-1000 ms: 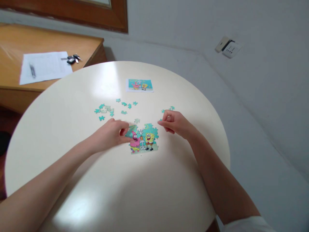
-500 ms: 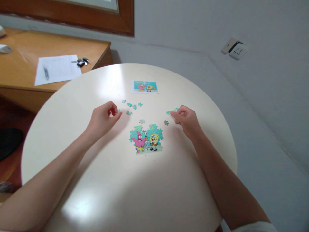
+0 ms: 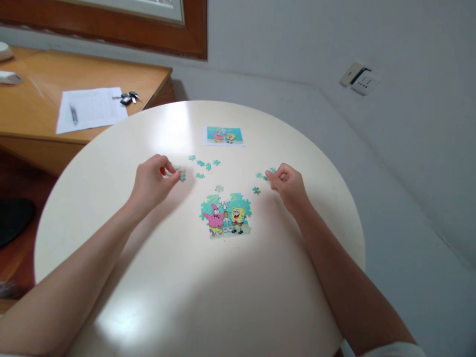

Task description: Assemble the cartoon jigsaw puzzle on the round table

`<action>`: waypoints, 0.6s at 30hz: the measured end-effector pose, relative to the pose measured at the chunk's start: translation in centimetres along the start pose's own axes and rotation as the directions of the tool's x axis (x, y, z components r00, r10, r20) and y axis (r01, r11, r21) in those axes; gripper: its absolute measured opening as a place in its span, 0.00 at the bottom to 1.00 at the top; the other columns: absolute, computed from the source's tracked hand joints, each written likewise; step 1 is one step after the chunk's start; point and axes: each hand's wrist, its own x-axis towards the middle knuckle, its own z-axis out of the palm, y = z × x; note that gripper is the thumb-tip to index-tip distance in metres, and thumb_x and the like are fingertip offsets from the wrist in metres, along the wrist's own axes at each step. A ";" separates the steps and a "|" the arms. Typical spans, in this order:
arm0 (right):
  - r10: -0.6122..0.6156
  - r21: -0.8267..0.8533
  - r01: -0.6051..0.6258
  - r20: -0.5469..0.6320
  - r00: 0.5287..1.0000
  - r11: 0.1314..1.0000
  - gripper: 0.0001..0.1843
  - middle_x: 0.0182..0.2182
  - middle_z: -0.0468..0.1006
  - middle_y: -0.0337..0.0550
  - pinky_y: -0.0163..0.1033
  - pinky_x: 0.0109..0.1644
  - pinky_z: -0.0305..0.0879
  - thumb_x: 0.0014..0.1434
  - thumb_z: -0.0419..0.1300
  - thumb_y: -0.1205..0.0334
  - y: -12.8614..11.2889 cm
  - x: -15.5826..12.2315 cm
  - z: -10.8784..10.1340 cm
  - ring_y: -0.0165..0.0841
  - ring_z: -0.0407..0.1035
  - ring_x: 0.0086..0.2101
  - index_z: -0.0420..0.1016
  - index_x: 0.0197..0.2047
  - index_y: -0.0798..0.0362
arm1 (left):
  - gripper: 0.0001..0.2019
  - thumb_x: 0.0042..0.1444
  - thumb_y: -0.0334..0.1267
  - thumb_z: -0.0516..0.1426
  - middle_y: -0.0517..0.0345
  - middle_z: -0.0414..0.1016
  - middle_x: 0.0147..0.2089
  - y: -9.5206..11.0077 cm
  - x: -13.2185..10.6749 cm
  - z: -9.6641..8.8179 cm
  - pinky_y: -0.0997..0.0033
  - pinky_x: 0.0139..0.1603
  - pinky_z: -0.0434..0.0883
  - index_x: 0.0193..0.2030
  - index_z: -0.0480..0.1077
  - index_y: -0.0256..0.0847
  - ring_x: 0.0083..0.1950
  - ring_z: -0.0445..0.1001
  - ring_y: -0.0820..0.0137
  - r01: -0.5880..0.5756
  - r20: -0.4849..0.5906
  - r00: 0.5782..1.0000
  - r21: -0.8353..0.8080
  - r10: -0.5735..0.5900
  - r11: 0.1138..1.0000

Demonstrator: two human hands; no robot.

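A partly built cartoon jigsaw (image 3: 226,214) lies in the middle of the round cream table (image 3: 186,297). My left hand (image 3: 151,179) rests left of it, fingers pinched on loose teal puzzle pieces (image 3: 178,172). My right hand (image 3: 288,184) is to the jigsaw's right, fingers curled and pinching a teal piece (image 3: 266,176). More loose teal pieces (image 3: 204,163) lie beyond the jigsaw, and single ones sit at its top edge (image 3: 219,188) and by my right hand (image 3: 256,190). A small reference picture (image 3: 224,135) lies farther back.
A wooden desk (image 3: 33,109) stands at the back left with a sheet of paper (image 3: 91,107), a pen (image 3: 73,114) and keys (image 3: 128,97). The white wall with a switch plate (image 3: 360,78) runs behind and to the right.
My left hand left the jigsaw's left edge and went up-left to the loose pieces, pinching them. My right hand shifted right and pinched a piece. The view swung slightly.
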 end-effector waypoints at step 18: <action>-0.013 -0.144 0.010 -0.020 1.000 0.989 0.29 0.16 0.56 0.32 0.33 0.23 0.46 0.40 0.63 0.37 0.6 0.2 -0.2 0.25 0.49 0.20 0.51 0.20 0.49 | 0.07 0.40 0.35 0.56 0.63 0.65 0.22 -0.3 0.1 0.1 0.71 0.30 0.62 0.19 0.59 0.43 0.28 0.65 0.71 0.050 -0.015 0.999 -0.009 -0.050 0.999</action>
